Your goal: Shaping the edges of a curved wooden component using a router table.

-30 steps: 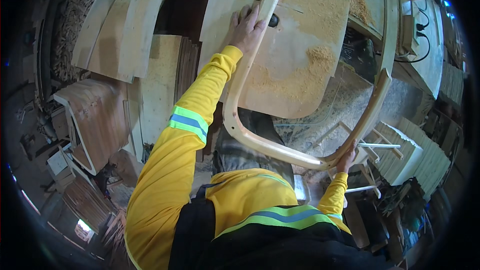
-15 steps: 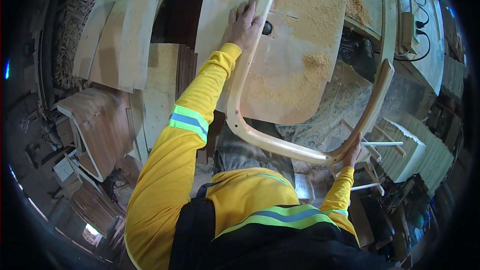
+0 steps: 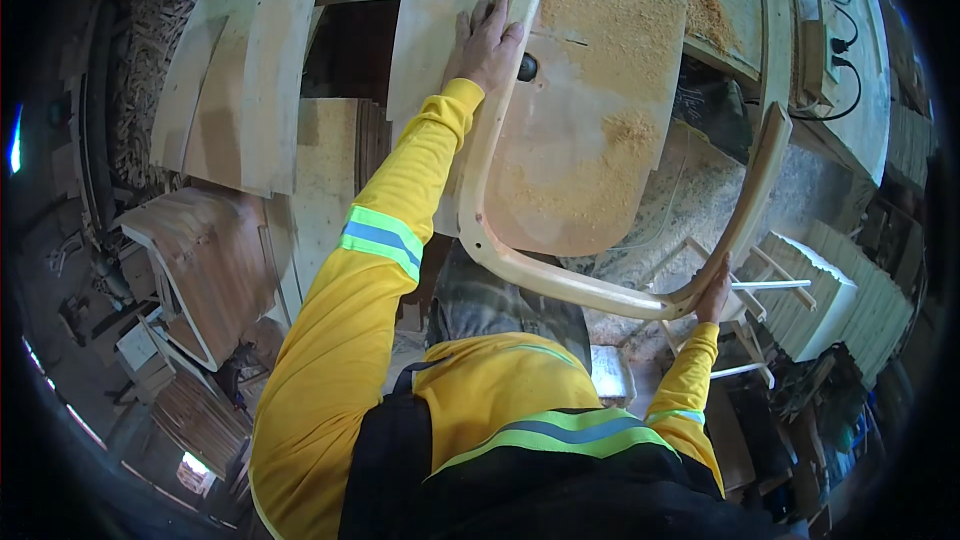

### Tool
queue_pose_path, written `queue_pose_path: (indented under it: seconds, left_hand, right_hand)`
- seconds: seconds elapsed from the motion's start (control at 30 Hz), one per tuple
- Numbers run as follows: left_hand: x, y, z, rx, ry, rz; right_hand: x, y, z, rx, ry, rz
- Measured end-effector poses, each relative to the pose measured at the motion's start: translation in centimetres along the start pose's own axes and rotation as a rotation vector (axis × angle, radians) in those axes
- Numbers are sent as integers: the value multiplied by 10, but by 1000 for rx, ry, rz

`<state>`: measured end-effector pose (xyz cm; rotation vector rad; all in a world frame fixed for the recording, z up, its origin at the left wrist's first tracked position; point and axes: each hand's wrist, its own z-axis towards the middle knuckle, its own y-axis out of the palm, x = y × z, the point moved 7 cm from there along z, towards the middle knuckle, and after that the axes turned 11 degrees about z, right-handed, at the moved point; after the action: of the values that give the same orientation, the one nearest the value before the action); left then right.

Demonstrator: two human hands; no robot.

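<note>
A U-shaped, bent wooden frame [image 3: 590, 297] of pale wood spans from the worktable to my right side, its curved bottom nearest my body. My left hand [image 3: 488, 48] lies against its left arm near the far end, thumb on the wood and the other fingers reaching over the board. At the near right bend, my right hand [image 3: 714, 292] is wrapped round the frame from outside, its fingers partly hidden. Just right of the left arm, a dark round cutter-like piece [image 3: 527, 67] shows in a hole in the plywood board [image 3: 570, 190].
Sawdust [image 3: 635, 130] lies on the board and beyond it. Loose plywood panels [image 3: 275, 80] rest at the left, above a curved brown wooden piece [image 3: 205, 260]. Plugs and black cables [image 3: 850, 65] sit at the far right. Light wooden frames [image 3: 755, 305] stand behind my right hand.
The wooden frame has slid slightly away from me past the dark round piece, and its right bend has shifted a little right and away. Both hands have moved with it.
</note>
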<state>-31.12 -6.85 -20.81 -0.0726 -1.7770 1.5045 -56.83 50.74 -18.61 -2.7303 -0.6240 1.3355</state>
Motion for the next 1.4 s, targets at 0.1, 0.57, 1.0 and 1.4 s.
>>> queue_pose_path:
  seconds: [0.1,0.57,1.0,1.4]
  left_hand:
    - [-2,-1,4,31,11,1]
    - [-3,12,11,64,22,-11]
    - [-23,34,20,-38,15,0]
    - [-13,12,11,-6,-6,12]
  right_hand:
    - [-10,10,-2,3,-2,-29]
    - [-132,38,-97,73,-536,-79]
    - [-293,230,-342,-1094,-524,497]
    - [-43,3,-108,207,-748,-733]
